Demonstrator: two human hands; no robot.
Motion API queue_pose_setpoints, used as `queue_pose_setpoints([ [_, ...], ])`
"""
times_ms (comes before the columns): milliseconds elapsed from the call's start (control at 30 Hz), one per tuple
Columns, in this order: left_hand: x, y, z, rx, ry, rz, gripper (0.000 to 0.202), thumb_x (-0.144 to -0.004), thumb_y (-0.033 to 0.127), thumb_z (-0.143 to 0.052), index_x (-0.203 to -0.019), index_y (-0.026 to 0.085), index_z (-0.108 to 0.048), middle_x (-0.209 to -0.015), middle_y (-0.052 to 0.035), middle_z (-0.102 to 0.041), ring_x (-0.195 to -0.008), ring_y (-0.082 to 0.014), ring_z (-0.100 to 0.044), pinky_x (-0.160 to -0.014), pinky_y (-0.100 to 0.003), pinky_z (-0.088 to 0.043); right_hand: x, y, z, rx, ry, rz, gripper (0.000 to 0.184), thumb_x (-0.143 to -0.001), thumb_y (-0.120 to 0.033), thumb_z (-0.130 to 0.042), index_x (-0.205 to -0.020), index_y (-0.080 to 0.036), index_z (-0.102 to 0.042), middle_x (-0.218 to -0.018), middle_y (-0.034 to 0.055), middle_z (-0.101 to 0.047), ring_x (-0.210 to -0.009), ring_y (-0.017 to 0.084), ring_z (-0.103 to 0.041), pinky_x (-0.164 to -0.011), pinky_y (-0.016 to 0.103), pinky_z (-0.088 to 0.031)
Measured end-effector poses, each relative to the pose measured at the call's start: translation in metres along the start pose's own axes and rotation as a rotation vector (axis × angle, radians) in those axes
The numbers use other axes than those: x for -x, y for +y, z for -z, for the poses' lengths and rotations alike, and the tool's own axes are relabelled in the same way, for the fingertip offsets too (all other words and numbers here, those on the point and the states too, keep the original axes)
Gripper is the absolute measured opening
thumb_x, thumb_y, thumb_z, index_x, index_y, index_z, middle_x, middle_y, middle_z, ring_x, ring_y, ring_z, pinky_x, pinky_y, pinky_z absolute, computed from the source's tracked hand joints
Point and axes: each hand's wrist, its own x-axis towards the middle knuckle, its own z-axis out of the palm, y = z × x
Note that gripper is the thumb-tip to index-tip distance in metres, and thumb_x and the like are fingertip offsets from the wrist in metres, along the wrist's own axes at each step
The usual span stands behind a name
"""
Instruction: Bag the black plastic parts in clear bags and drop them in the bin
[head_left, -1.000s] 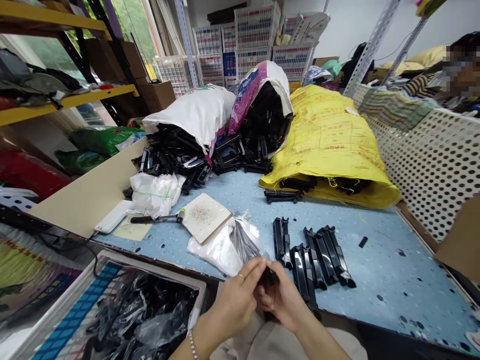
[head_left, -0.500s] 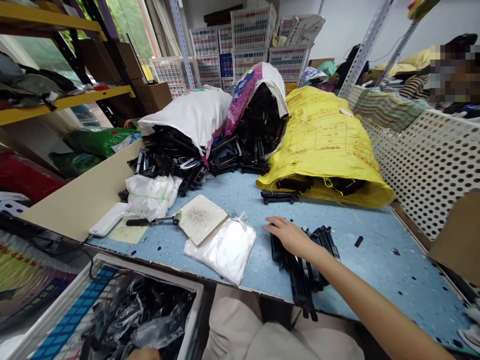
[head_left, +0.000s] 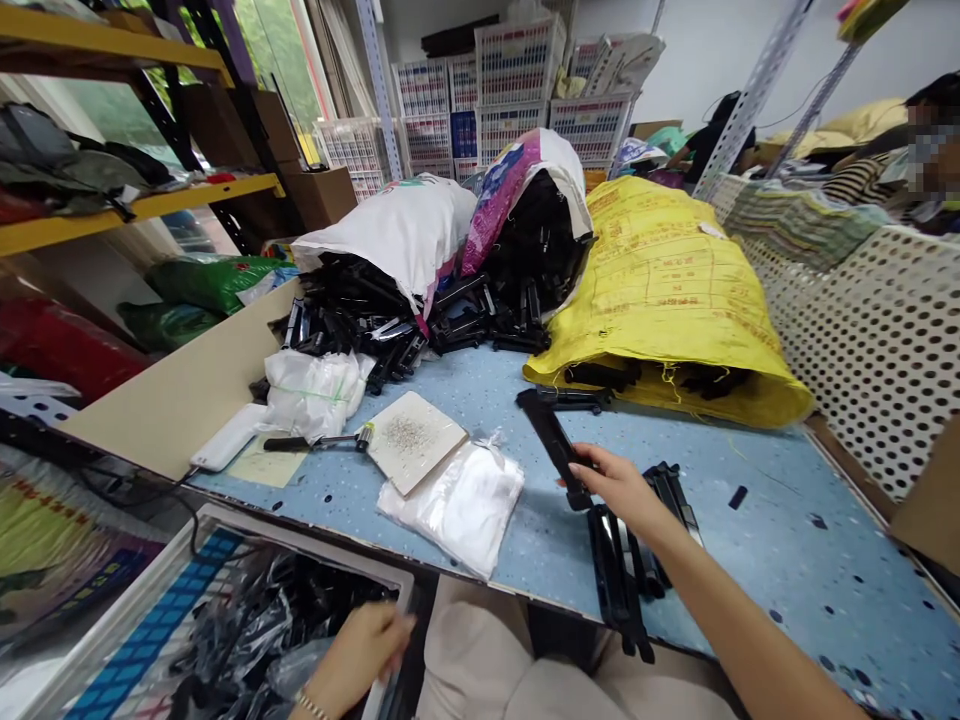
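The right hand [head_left: 615, 487] grips the near end of a long, black plastic piece [head_left: 550, 437] over the speckled pale-blue bench [head_left: 750, 570], its length slanting forward-left. The left hand [head_left: 366, 645], blurred, loosely bent, seemingly empty, is well apart, by a white-rimmed bin [head_left: 315, 545].

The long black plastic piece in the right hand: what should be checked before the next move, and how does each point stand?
1. Right hand grips the long black plastic piece: ok, fingers at its near end.
2. Left hand free of anything: cannot tell; it is blurred above the white-rimmed bin.
3. Other long black plastic pieces wholly on the speckled blue table: not ok; at least one end juts past the near edge.
4. Translucent plastic bags fully uncovered: not ok; the square cream board overlaps them.
5. Black-handled metal tool away from both hands: ok.
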Motion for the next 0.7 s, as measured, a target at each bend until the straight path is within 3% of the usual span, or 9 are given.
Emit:
queue_pose_setpoints([
  [67,-0.018,0.043,-0.008,-0.089,0.171,-0.273,0.04,-0.091,0.039,-0.039,-0.07,0.015,-0.064,-0.067,-0.0051,-0.064,-0.068,-0.0183,-0.06,-0.068,-0.029,-0.047,0.015,-0.002,-0.021,-0.361,0.033,-0.118,0.038,-0.076,-0.048,-0.065,-0.103,-0.02,-0.063,-0.091,0.0049,-0.067,-0.084,0.023,-0.068,-0.064,0.029,-0.05],
  [133,-0.042,0.087,-0.018,-0.203,0.413,-0.421,0.025,-0.087,0.03,-0.049,-0.091,0.013,-0.066,-0.095,-0.0136,-0.065,-0.094,-0.026,-0.058,-0.086,-0.039,-0.044,0.027,-0.006,-0.038,-0.599,0.07,-0.178,0.039,-0.069,-0.048,-0.074,-0.093,-0.019,-0.065,-0.086,0.0035,-0.067,-0.079,0.021,-0.069,-0.061,0.026,-0.049],
  [233,-0.074,0.125,-0.027,-0.199,0.427,-0.42,0.013,-0.079,0.012,-0.054,-0.084,0.012,-0.065,-0.098,-0.015,-0.063,-0.099,-0.0277,-0.055,-0.084,-0.04,-0.043,0.042,-0.009,-0.048,-0.764,0.109,-0.242,0.036,-0.065,-0.044,-0.079,-0.087,-0.019,-0.067,-0.083,0.0018,-0.067,-0.074,0.018,-0.068,-0.061,0.025,-0.05],
  [367,-0.096,0.119,-0.014,-0.071,0.367,-0.378,0.013,-0.071,0.01,-0.058,-0.06,0.015,-0.056,-0.075,-0.0052,-0.06,-0.078,-0.0194,-0.057,-0.071,-0.03,-0.044,0.055,-0.006,-0.048,-0.827,0.117,-0.298,0.033,-0.065,-0.04,-0.08,-0.086,-0.018,-0.068,-0.081,0.0002,-0.066,-0.074,0.017,-0.068,-0.062,0.023,-0.051],
  [567,-0.102,0.097,0.007,0.196,0.244,-0.338,0.029,-0.078,0.038,-0.051,-0.058,0.017,-0.054,-0.051,0.0037,-0.049,-0.049,-0.0109,-0.047,-0.05,-0.022,-0.037,0.05,-0.006,-0.065,-0.912,0.106,-0.348,0.031,-0.066,-0.037,-0.081,-0.086,-0.018,-0.068,-0.08,0.0007,-0.068,-0.071,0.016,-0.069,-0.06,0.023,-0.053],
  [700,-0.102,0.096,0.005,0.301,0.221,-0.333,0.027,-0.072,0.039,-0.056,-0.057,0.017,-0.054,-0.048,0.0043,-0.049,-0.045,-0.0103,-0.045,-0.047,-0.022,-0.036,0.038,-0.013,-0.083,-1.004,0.075,-0.334,0.03,-0.065,-0.035,-0.081,-0.085,-0.017,-0.068,-0.082,0.003,-0.071,-0.076,0.018,-0.07,-0.063,0.025,-0.055],
])
